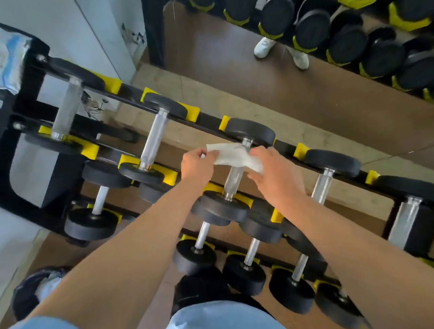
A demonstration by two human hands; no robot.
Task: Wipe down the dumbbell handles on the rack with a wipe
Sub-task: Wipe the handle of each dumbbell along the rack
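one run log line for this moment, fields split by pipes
phase: wiping | left hand: pinches wipe | right hand: holds wipe's other end | target: top-row dumbbell handle, wipe spread above it | rack: other dumbbells seated

Single view from the camera on my head, tilted steeply down and forward over the dumbbell rack (209, 122), which crosses the frame diagonally from upper left to lower right. The rack sits close, within my arms' reach. Beyond the rack, a wall mirror (281, 71) faces the camera.

Gym (dumbbell rack (209, 120), wall mirror (294, 70))
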